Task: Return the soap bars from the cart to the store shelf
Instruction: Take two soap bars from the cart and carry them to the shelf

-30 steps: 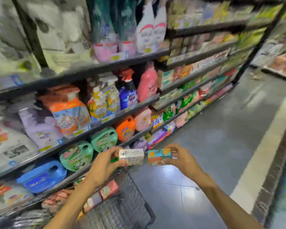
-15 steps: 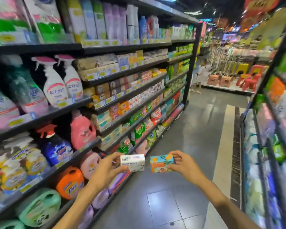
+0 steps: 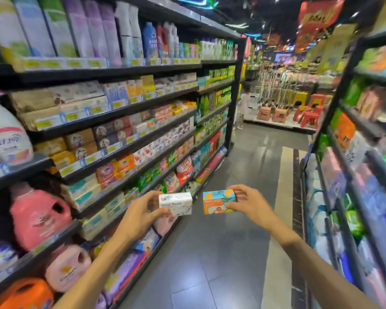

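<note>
My left hand (image 3: 144, 210) grips a white goat-soap box (image 3: 176, 204) by its left end. My right hand (image 3: 246, 202) grips an orange and blue soap box (image 3: 217, 201) by its right end. Both boxes are held level, side by side and slightly apart, out in front of me over the aisle floor. The store shelf (image 3: 129, 130) on my left carries rows of boxed soap bars at several levels. The cart is out of view.
Detergent jugs (image 3: 37, 217) fill the near left shelves. A second shelf unit (image 3: 352, 166) lines the right side. The grey tiled aisle (image 3: 243, 175) runs ahead between them. A person (image 3: 243, 105) stands at the far end near red plastic chairs (image 3: 310, 114).
My view has lifted and turned along the aisle; the cart dropped out of sight. Both hands keep the boxes held out in front, and the soap shelves have come closer.
</note>
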